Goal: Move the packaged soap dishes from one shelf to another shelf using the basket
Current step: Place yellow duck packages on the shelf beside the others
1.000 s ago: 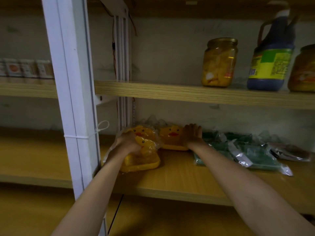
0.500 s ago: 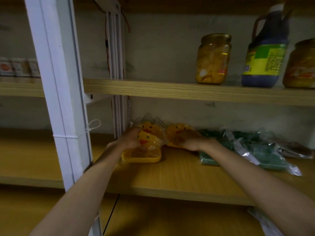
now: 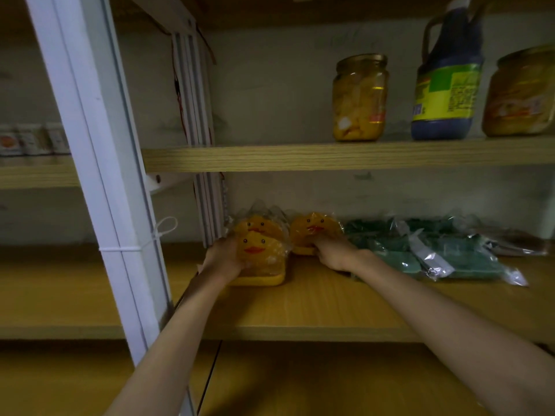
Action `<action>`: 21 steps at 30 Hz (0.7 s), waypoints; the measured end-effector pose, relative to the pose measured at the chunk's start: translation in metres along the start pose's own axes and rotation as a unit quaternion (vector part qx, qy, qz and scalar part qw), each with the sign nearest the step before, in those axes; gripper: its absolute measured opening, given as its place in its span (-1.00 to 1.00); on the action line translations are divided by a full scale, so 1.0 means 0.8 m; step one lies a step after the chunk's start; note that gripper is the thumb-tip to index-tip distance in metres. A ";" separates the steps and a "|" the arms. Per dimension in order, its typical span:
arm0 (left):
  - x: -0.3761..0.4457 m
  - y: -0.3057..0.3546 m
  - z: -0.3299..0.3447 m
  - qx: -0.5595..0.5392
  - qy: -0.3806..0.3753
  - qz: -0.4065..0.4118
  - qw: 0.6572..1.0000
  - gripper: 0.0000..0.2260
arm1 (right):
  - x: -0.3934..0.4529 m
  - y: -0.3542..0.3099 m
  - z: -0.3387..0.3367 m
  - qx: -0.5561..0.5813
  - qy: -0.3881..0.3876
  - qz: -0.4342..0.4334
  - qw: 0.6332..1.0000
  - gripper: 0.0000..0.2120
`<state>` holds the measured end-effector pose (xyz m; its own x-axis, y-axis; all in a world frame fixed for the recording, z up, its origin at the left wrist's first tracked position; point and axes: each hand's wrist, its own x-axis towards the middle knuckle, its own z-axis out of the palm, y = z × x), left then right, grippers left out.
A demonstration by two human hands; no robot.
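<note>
Yellow duck-faced soap dishes in clear wrapping sit at the back left of the middle wooden shelf (image 3: 315, 310). Two are stacked at the left (image 3: 262, 253), and my left hand (image 3: 223, 258) grips the left side of that stack. A third duck dish (image 3: 312, 229) stands just to the right, and my right hand (image 3: 335, 252) holds its front lower edge, fingers curled on it. Several green packaged soap dishes (image 3: 444, 250) lie in a heap to the right. No basket is in view.
A white metal upright (image 3: 99, 181) with a zip tie stands close at the left. The upper shelf (image 3: 330, 156) carries a jar of yellow fruit (image 3: 359, 99), a dark blue jug (image 3: 446, 76) and another jar (image 3: 521, 93). Small packets (image 3: 30, 139) line the far left shelf.
My right hand has dropped from the top of the right duck dish to its front edge and closed on it. My left hand stays on the left stack. The view moved closer.
</note>
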<state>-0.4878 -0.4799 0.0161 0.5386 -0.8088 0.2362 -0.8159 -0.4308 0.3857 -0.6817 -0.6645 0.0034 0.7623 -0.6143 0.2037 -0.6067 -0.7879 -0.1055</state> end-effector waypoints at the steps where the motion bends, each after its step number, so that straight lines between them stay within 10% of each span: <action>1: -0.001 0.000 0.000 -0.012 -0.002 0.002 1.000 -0.22 | -0.001 -0.001 0.000 -0.004 -0.001 0.004 1.000 -0.58; 13: -0.003 0.000 0.016 -0.005 -0.031 -0.111 0.993 -0.26 | -0.032 -0.036 -0.010 -0.055 -0.011 0.038 0.998 -0.52; 21: -0.030 -0.001 -0.001 0.021 0.030 -0.145 0.989 -0.41 | -0.019 -0.081 -0.015 0.161 0.004 0.066 0.985 -0.65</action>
<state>-0.5003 -0.4600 0.0106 0.7615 -0.6243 0.1743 -0.6328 -0.6578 0.4085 -0.6561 -0.6035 0.0186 0.6789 -0.7129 0.1759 -0.5967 -0.6752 -0.4337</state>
